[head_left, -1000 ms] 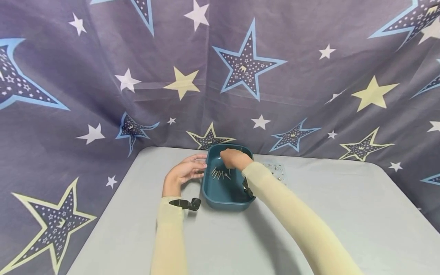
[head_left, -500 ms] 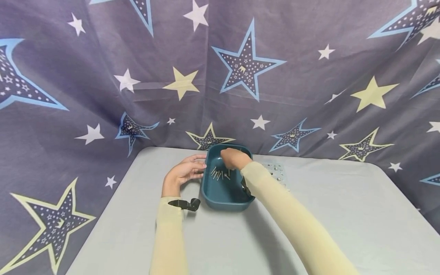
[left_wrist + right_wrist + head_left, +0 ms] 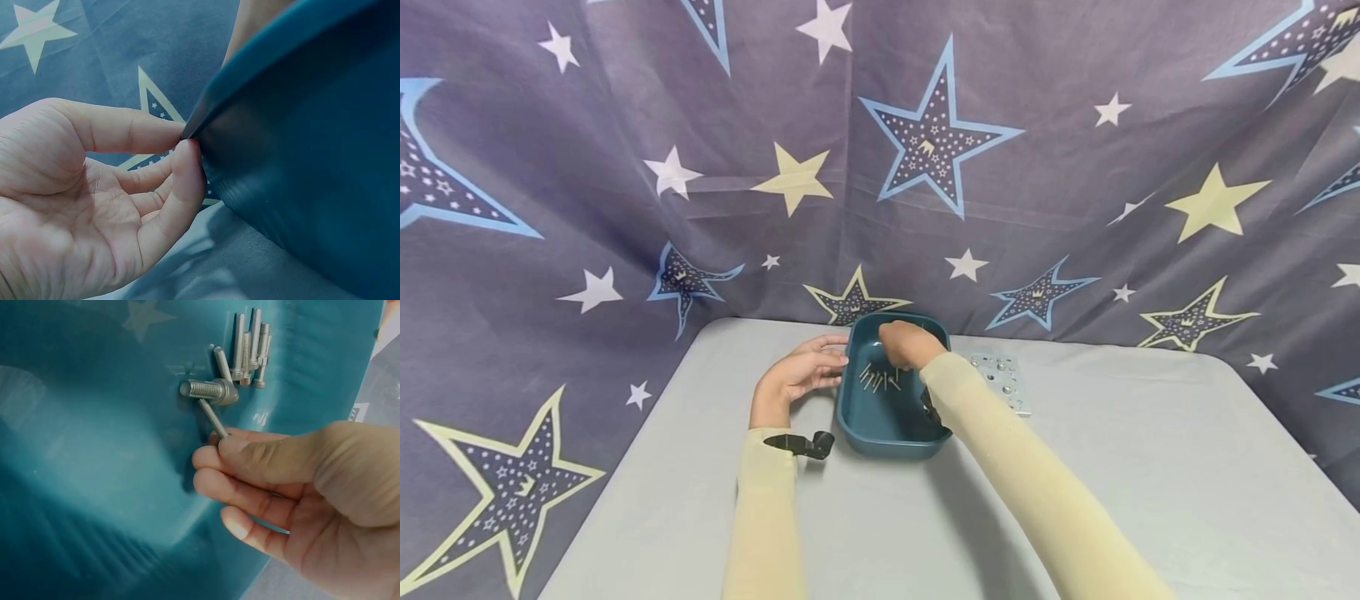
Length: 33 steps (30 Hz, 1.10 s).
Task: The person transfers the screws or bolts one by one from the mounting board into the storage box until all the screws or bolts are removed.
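Note:
A dark teal plastic bin (image 3: 891, 429) stands near the back of the table. My left hand (image 3: 801, 371) is at its left wall; in the left wrist view its thumb and a fingertip meet at the edge of the rim (image 3: 275, 40), pinching it. My right hand (image 3: 913, 346) reaches down inside the bin. Between thumb and forefinger it pinches a thin silver screw (image 3: 214, 419), whose head end is hidden by the fingers. A thicker bolt (image 3: 206, 390) lies close to that screw's tip. Several slim screws (image 3: 247, 350) lie together on the bin floor.
A metal plate (image 3: 1003, 383) with holes and small round parts lies right of the bin, partly behind the right sleeve (image 3: 1015, 442). The star-patterned curtain (image 3: 1060, 208) hangs directly behind the table (image 3: 880, 525).
The head view has shifted slightly, and a little more of the metal plate shows beside the right sleeve. Both hands stay nearly where they were at the bin.

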Tool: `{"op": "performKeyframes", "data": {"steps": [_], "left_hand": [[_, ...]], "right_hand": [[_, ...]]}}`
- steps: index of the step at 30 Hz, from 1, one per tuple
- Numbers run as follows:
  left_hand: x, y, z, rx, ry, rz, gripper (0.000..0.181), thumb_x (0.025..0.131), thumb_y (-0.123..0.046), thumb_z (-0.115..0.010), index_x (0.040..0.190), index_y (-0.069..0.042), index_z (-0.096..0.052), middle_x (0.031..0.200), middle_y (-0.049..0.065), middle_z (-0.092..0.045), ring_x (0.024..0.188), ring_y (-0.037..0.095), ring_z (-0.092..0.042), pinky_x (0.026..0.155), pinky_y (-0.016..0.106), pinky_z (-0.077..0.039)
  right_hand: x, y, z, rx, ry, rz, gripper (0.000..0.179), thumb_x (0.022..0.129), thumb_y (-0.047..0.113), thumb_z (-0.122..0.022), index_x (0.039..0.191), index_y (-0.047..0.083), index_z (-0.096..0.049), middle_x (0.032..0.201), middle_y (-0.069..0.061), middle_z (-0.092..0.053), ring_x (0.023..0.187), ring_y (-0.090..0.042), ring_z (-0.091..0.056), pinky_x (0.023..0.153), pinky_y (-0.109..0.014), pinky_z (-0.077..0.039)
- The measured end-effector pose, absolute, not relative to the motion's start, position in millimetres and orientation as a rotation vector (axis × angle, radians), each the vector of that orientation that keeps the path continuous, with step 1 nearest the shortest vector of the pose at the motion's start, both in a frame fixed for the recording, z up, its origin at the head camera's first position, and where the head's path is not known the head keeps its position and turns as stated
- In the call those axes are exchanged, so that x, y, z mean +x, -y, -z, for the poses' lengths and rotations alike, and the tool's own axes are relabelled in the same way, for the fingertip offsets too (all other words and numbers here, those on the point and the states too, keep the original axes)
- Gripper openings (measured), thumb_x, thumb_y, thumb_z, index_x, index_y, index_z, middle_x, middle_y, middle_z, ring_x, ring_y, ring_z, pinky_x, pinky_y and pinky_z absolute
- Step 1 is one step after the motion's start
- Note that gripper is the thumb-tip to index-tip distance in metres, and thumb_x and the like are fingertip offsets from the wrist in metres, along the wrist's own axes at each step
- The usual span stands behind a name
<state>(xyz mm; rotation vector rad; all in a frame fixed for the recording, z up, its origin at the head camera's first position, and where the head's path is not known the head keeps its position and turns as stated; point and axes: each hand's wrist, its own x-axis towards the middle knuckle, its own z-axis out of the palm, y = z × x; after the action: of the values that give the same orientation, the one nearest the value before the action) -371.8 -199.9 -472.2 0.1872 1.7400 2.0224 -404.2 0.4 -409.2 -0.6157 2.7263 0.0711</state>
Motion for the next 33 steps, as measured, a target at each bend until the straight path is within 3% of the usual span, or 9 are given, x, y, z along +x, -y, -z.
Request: {"op": "performKeyframes", "data": {"steps": [15,23,30,33], "left_hand": [[-373.1,204.1,473.4,0.189,-1.764,-2.022,0.063,0.100,0.002,-0.051,0.157,0.005,-0.023,0.095,-0.008,-0.070,0.086,0.004,-0.066,0.075,0.022,-0.056],[-374.3,204.2,472.3,0.190,-1.781,-2.007,0.063,0.100,0.001,-0.052,0.156,0.005,-0.024,0.098,-0.006,-0.070,0.086,0.005,-0.066,0.074,0.022,-0.055],[-373.2,203.2,474.6,0.181,-1.782,-2.015,0.062,0.099,0.002,-0.051,0.156,0.005,-0.027,0.095,-0.007,-0.070,0.086,0.006,-0.066,0.076,0.023,-0.056],[-372.5,200.7,475.2,0.191,-1.772,-2.020,0.062,0.099,0.002,-0.052,0.155,0.005,-0.028,0.093,-0.008,-0.070,0.087,0.006,-0.066,0.076,0.024,-0.056]], "right_hand": [[-404.8,1.5,406.9,-0.602,-2.731,-0.044,0.031,0.089,-0.012,-0.061,0.116,0.002,-0.066,0.093,-0.010,-0.064,0.074,-0.019,-0.055,0.055,-0.026,-0.042],[-404.4,2.8,411.0,-0.609,-2.764,-0.035,0.031,0.090,-0.011,-0.061,0.117,0.001,-0.067,0.094,-0.011,-0.065,0.078,-0.020,-0.056,0.064,-0.029,-0.046],[-406.0,0.6,413.8,-0.547,-2.753,0.038,0.025,0.085,-0.016,-0.061,0.103,0.001,-0.067,0.085,-0.011,-0.062,0.067,-0.019,-0.054,0.049,-0.026,-0.040],[-404.7,-0.5,414.3,-0.532,-2.754,0.029,0.027,0.085,-0.016,-0.061,0.105,0.001,-0.067,0.088,-0.012,-0.063,0.069,-0.020,-0.055,0.050,-0.026,-0.042]]}}
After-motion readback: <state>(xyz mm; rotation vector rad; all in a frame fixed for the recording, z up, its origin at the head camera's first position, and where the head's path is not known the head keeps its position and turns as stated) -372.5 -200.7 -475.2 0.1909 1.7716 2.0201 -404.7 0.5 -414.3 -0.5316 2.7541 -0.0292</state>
